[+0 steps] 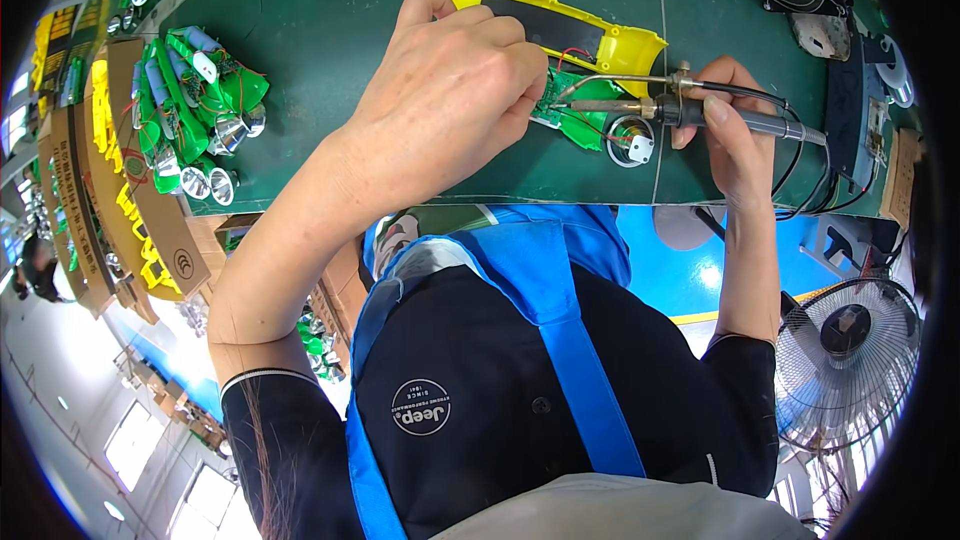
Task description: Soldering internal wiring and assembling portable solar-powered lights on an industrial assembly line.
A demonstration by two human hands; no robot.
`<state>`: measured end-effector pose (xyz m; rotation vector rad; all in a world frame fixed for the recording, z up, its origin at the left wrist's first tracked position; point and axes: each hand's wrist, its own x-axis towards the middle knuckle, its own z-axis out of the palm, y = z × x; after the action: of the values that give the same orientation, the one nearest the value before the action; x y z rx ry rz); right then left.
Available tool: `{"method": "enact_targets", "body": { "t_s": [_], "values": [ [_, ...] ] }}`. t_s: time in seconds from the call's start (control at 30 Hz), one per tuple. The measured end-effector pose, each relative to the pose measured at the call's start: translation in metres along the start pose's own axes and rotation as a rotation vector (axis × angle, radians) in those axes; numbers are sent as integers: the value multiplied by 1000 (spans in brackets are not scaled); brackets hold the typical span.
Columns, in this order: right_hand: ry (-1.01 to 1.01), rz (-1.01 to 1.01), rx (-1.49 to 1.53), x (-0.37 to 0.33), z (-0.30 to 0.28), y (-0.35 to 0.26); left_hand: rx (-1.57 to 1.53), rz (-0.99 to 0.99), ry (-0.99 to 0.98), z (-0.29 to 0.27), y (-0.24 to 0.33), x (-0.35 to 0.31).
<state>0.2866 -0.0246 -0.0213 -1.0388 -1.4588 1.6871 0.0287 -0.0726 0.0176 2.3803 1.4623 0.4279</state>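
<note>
Right grip (740,140) around cylindrical soldering iron (687,113), left grip (450,90) unclear, curved yellow plastic shell (630,48)

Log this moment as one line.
left hand: at green circuit board | right hand: holding soldering iron, tip at board | nearby: yellow casing

I make out a black short-sleeved fabric shirt (640,370), a thin pale trim (262,373) edging its left sleeve, a round white-lined printed emblem (420,407) and a small dark round button (541,405). Over it I see a bright blue cloth apron (500,260) with broad blue fabric straps (590,390).
</note>
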Motion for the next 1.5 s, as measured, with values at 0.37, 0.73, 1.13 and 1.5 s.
{"method": "enact_targets", "body": {
  "t_s": [0.37, 0.73, 1.13, 1.5],
  "values": [
    [-18, 38, -63, 0, 5, -2, 25, -6, 9, 0, 0, -1],
    [145, -345, 79, 19, -12, -4, -149, -12, 3, -7, -10, 7],
    [220, -599, 11, 85, 26, -19, 232, 219, 208, -25, -34, 7],
    [272, -524, -562, 122, 23, 11, -24, -152, 492, -20, -55, -57]
  ]
}}
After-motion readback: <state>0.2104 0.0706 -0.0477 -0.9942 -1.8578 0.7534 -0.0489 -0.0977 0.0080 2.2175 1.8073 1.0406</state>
